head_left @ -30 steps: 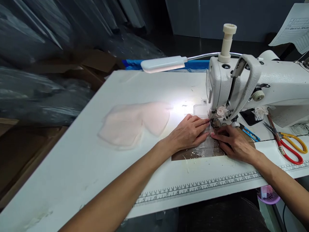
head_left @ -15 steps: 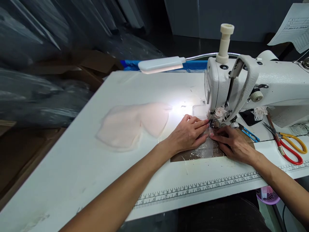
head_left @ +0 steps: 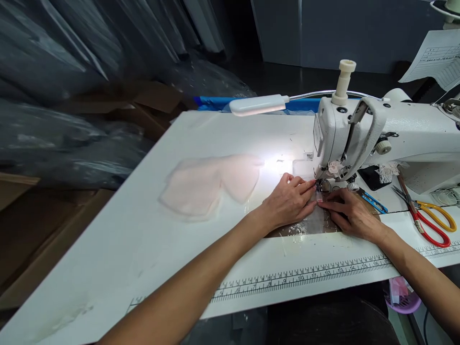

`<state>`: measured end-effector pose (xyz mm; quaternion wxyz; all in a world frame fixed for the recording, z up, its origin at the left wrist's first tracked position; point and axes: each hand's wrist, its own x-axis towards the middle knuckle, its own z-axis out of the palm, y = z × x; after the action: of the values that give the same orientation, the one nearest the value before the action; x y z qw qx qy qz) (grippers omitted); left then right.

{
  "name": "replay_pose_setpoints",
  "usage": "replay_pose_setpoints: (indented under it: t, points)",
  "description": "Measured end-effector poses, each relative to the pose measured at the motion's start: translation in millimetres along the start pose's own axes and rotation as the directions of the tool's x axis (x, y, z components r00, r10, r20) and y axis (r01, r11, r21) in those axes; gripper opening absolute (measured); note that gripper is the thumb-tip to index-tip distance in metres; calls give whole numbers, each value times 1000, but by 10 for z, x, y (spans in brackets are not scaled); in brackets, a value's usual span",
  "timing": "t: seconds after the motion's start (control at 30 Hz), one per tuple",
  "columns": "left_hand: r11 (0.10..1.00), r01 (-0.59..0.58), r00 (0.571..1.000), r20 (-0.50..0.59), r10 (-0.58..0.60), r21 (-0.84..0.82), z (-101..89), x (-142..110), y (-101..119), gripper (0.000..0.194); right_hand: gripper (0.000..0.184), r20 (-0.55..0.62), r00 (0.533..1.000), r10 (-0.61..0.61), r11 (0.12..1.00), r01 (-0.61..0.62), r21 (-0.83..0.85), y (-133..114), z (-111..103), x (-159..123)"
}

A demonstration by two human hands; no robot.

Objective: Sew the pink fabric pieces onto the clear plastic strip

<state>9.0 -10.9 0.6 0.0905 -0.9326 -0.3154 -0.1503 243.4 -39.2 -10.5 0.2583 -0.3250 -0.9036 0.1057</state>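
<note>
A small pink strip [head_left: 319, 197] is lying just in front of the sewing foot of a white sewing machine [head_left: 332, 127], between the fingertips of two hands. A sheer, shiny sheet [head_left: 312, 224] is spreading toward the table's front edge, over a brown patch [head_left: 331, 225].

The left hand [head_left: 290, 200] is resting palm down on the left side of the work, its fingers lying close together and reaching toward the sewing foot. The right hand [head_left: 350, 212] is bending in from the right, its fingertips meeting near the strip with only a narrow gap showing. Whether either hand is pinching the strip or only pressing it, I cannot tell.

A cloth rose [head_left: 335, 166] is sitting low on the machine's head. Blue snips [head_left: 373, 202] are lying just beyond the right hand, near some white lace [head_left: 388, 171]. Farther right, red-handled scissors [head_left: 429, 230] and yellow-handled scissors [head_left: 436, 214] are overlapping.

To the left, pale pink cloth [head_left: 212, 184] is lying flat on the white table [head_left: 136, 239], and a lamp [head_left: 257, 105] is shining beside it. A printed ruler [head_left: 298, 280] is running along the front edge, and a purple basket [head_left: 406, 305] is standing below.
</note>
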Motion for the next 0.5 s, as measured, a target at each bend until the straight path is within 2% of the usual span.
replay_pose_setpoints:
  t: [0.2, 0.4, 0.5]
  points:
    - [1000, -12, 995, -103, 13, 11, 6, -2, 36, 29, 34, 6, 1000, -10, 1000, 10, -1, 1, -11, -1]
    - [987, -149, 963, -238, 130, -63, 77, -20, 27, 24, 35, 38, 999, 31, 999, -29, -29, -23, -21, -2]
    - [978, -172, 958, -252, 138, -116, 37, -43, 13, 20, 37, 53, 997, 48, 999, -47, -17, -40, -34, 4]
